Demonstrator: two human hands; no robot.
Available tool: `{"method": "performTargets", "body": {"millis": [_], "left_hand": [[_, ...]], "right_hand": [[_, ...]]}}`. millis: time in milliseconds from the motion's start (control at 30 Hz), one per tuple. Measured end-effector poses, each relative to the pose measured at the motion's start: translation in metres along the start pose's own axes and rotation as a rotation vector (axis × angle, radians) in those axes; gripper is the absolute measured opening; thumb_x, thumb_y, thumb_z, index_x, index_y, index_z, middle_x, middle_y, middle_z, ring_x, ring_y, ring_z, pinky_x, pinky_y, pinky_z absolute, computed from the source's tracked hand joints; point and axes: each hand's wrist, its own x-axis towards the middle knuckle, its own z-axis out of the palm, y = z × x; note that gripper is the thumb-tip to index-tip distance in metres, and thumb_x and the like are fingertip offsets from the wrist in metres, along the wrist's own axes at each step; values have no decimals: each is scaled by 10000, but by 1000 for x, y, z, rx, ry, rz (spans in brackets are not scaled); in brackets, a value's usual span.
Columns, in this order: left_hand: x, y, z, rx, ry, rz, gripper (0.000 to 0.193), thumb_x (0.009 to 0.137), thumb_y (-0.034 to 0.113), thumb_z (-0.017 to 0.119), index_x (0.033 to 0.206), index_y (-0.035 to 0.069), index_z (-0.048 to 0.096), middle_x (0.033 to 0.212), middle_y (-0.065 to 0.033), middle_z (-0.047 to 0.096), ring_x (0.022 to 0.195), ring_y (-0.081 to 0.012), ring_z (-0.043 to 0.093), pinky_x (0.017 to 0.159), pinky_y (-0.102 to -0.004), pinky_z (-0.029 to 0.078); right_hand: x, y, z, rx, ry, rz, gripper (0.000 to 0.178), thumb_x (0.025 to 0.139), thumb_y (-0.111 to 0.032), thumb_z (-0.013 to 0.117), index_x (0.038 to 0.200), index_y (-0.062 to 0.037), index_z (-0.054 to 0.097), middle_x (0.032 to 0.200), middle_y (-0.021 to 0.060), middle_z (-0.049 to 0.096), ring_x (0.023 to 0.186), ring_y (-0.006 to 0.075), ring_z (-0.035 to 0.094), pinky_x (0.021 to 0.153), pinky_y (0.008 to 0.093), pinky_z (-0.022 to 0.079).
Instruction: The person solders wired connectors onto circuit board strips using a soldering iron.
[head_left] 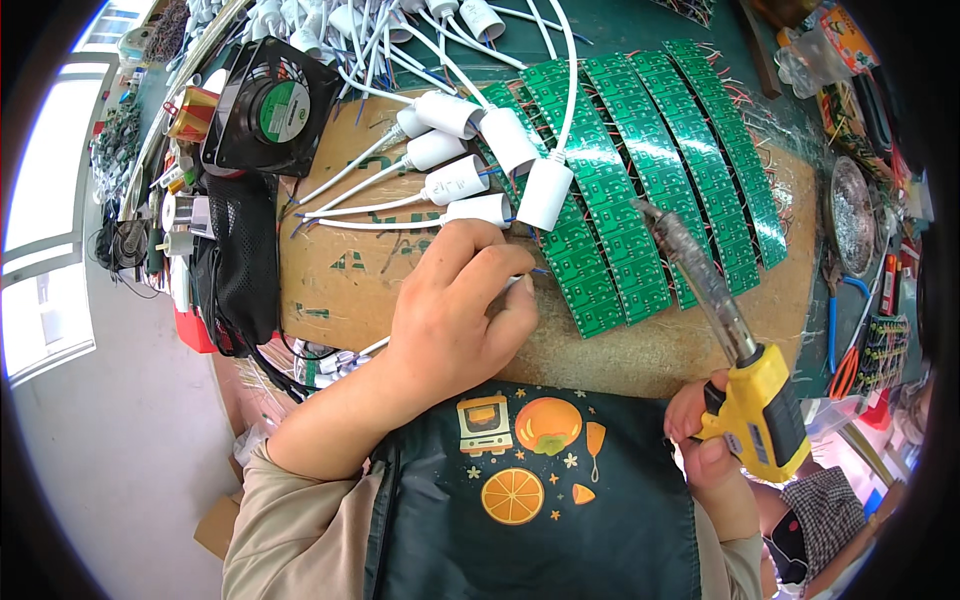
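Head view: the left hand is curled, fingers pinched together on a white capacitor lead beside rows of green circuit boards on a cardboard sheet. The right hand is clamped around a yellow soldering gun, its tip hovering over the boards. Soldering appears underway; next, the tip must meet the joint precisely.

A round green-and-white label sits at the hub of the black fan, upper left.
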Motion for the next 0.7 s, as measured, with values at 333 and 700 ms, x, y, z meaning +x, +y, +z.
{"method": "performTargets", "body": {"millis": [333,700], "left_hand": [[3,-4,8,-70,72,-19,166,706,-20,714,819,32,603,876,-115,579,775,-256,579,667,-341,469],[-2,-3,21,-49,156,-1,185,700,-35,711,823,33,591,895,-119,599,790,-252,588,691,-330,480]], "right_hand": [[-12,-6,-11,70,-125,255,258,753,-184,767,883,-49,590,785,54,566,707,154,534,611,297,429],[-13,9,-2,35,-149,88,246,796,-220,755,867,-39,603,691,29,571,581,126,537,521,280,431]]}}
